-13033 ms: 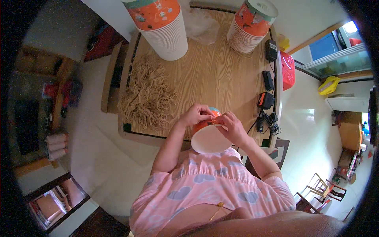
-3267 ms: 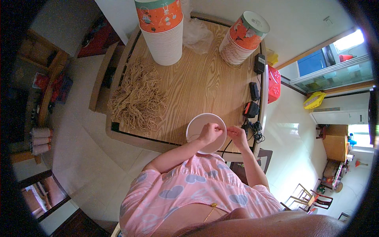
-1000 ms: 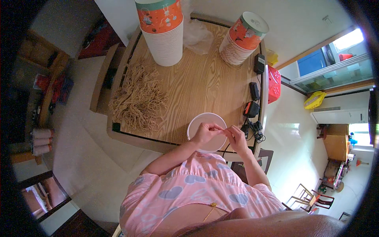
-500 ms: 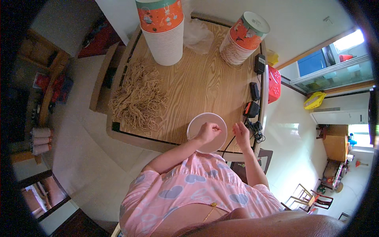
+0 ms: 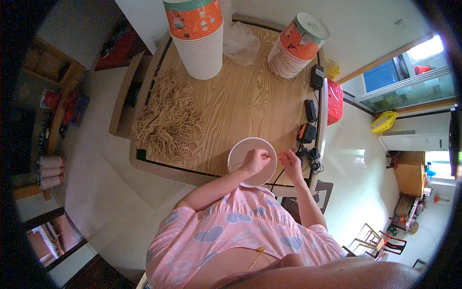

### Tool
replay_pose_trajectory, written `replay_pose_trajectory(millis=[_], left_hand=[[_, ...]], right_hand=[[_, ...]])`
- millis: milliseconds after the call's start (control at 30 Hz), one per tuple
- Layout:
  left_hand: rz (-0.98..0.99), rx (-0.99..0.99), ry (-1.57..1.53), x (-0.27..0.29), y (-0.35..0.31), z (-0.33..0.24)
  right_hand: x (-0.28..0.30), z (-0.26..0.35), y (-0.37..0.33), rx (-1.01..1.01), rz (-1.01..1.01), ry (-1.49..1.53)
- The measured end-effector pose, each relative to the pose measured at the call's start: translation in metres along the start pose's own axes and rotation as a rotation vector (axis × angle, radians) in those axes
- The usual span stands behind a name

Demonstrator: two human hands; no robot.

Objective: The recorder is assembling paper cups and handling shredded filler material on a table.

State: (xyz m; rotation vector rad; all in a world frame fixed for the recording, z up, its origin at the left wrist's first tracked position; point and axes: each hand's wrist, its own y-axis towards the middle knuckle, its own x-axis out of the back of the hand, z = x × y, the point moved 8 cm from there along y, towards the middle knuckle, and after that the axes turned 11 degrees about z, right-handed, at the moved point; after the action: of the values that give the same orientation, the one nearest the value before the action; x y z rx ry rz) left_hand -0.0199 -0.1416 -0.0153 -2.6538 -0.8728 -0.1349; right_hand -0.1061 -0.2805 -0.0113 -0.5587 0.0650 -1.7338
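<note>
A round white paper tub point(image 5: 237, 155) stands at the near edge of the wood-grain table, its open mouth facing up. My left hand point(image 5: 256, 162) is over its mouth, thumb and fingertips pinched together. Just right of the tub's rim, my right hand point(image 5: 291, 166) is raised with bent fingers close to the left fingertips. Whatever either pinch holds is too fine to make out. A thin strand seems to lie inside the tub. To the left spreads a loose heap of tan twine point(image 5: 169, 118).
A tall stack of orange-and-white paper tubs point(image 5: 198, 48) stands at the far left, a shorter stack point(image 5: 294, 48) at the far right. Between them lies a clear plastic bag point(image 5: 240, 43). Black power adapters point(image 5: 310, 111) and a coiled cable point(image 5: 314, 161) line the right edge.
My right hand has moved slightly left, nearer my left hand, and its fingers have shifted. My left hand and the tub have hardly moved.
</note>
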Motion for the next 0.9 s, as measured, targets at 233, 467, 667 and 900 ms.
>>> replay_pose_trajectory(millis=[233, 467, 667, 900], left_hand=[[-0.006, -0.035, -0.020, 0.000, 0.002, -0.004], [-0.019, -0.012, 0.017, 0.002, 0.000, -0.010], [-0.020, -0.030, -0.021, -0.001, 0.001, -0.006], [-0.173, -0.378, 0.516, 0.031, -0.020, -0.095]], right_hand=[[-0.012, 0.014, -0.002, -0.002, 0.158, 0.248], [-0.014, 0.008, -0.001, -0.067, 0.222, 0.252], [-0.015, 0.000, 0.002, -0.055, 0.184, 0.257], [-0.008, 0.009, 0.008, 0.060, 0.058, 0.069]])
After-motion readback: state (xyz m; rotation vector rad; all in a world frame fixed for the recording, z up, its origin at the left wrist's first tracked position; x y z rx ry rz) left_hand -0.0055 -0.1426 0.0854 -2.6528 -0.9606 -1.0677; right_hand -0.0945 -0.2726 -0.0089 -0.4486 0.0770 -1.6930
